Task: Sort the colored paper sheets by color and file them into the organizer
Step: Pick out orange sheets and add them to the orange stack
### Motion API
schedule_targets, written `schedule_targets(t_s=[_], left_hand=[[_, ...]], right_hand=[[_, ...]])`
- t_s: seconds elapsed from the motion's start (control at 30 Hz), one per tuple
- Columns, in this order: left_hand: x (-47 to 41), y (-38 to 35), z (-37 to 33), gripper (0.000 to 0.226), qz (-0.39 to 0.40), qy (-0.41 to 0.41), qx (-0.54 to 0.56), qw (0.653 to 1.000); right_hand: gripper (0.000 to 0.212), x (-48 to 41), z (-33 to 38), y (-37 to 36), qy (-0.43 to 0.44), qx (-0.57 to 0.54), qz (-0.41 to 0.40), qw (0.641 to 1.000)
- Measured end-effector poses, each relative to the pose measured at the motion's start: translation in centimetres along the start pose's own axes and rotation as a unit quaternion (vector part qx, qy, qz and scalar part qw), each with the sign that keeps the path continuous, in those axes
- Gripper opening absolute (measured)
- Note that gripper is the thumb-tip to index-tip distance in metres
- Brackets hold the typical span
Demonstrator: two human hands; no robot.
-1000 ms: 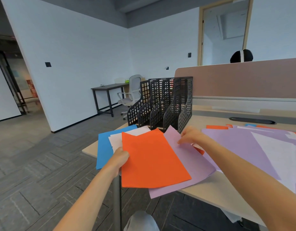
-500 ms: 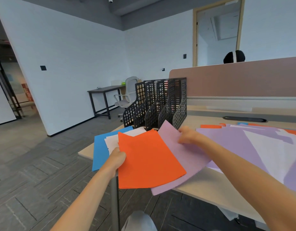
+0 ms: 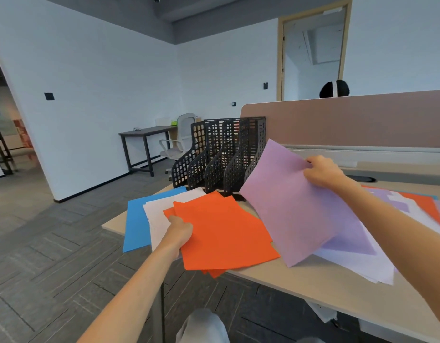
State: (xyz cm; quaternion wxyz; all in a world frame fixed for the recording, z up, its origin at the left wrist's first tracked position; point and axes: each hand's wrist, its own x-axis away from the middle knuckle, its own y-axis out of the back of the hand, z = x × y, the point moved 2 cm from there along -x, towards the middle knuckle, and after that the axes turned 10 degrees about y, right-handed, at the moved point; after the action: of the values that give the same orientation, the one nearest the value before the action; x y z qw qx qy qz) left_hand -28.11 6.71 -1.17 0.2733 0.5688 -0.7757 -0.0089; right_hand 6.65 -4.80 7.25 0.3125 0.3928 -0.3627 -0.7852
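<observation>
Beige surface [image 3: 313,293] w/ black organizer [image 3: 219,157] at the back. My right grip [image 3: 323,170] pinched a purple sheet [image 3: 288,209] tilted up just in front of it, left grip [image 3: 180,231] held orange sheets [image 3: 226,231] lying flat.

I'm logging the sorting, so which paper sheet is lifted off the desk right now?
The purple sheet, pinched at its top edge by the right hand and tilted up. The orange sheet, white sheet and blue sheet lie flat.
</observation>
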Motion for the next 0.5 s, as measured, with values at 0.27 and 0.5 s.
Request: schedule_targets(t_s=[0.27, 0.5], left_hand=[[-0.3, 0.6, 0.3, 0.07, -0.061, -0.033, -0.026, 0.997], [-1.4, 2.7, -0.1, 0.067, -0.092, -0.04, -0.024, 0.995]], right_hand=[[0.018, 0.8, -2.1, 1.2, -0.088, -0.165, -0.072, 0.98], [0.012, 0.6, -2.0, -0.2, -0.111, -0.195, -0.03, 0.974]])
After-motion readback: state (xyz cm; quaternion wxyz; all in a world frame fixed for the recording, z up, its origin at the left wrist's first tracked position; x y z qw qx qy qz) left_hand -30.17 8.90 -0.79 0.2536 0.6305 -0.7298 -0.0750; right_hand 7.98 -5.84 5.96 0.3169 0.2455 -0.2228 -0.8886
